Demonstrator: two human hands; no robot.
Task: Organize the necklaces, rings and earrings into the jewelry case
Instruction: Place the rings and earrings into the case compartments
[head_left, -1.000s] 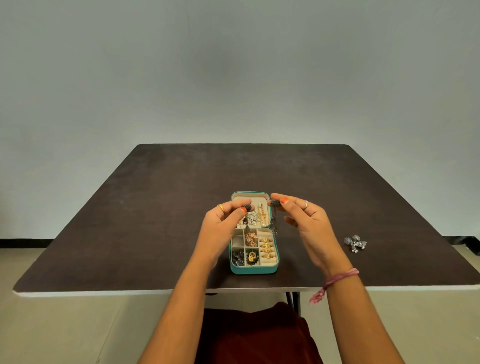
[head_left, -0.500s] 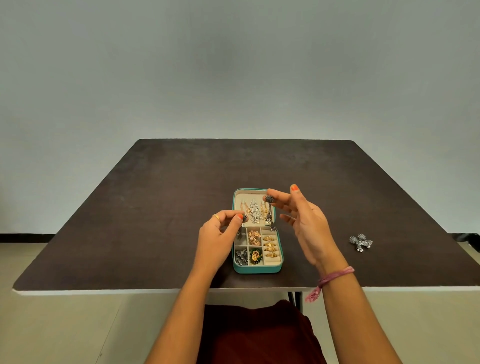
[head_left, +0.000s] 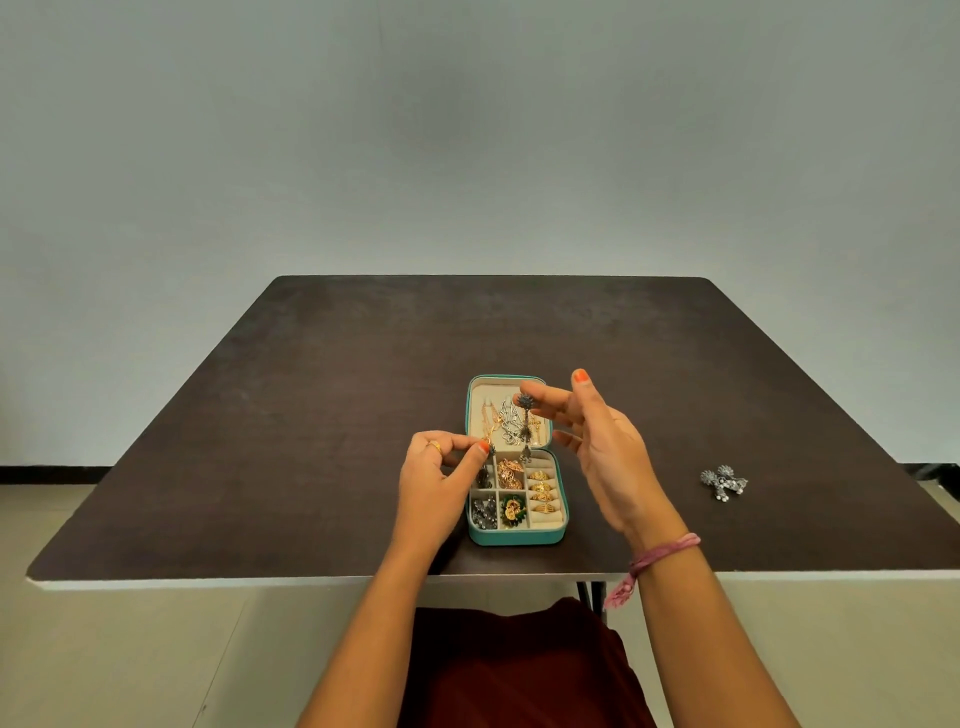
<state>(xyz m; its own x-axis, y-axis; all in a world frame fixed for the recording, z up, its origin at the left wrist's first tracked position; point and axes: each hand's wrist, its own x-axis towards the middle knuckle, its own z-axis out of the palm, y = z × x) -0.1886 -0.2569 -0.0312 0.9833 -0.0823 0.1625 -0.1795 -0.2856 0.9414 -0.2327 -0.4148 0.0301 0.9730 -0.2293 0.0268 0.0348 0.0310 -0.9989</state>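
Jewelry case (head_left: 517, 538), teal and lying open near the front edge of the dark surface (head_left: 311, 415), sits between the two hands, its long axis running near to far. Its nearest compartments hold dark silver pieces, a green-and-gold piece and a column of gold rings (head_left: 540, 491); beyond them the padded lid lies flat with chains (head_left: 511, 421) spread across it. Left hand (head_left: 434, 480) hovers at the case's left side, thumb and forefinger pinched on a small dark earring (head_left: 490, 450) just over the far-left compartment of the tray. Right hand (head_left: 597, 452) is raised above the case's right side, palm turned left, fingers mostly spread, with the fingertips (head_left: 535, 397) holding the top of a long dark drop earring (head_left: 524, 426) that hangs straight down over the lid, its lower end reaching the hinge line. By my reading, the left hand is closer to an open slot, so its earring needs only a short drop, while the hanging one must travel nearward to join it. Well apart on the right lies a silver earring pair (head_left: 723, 481), not yet put away.
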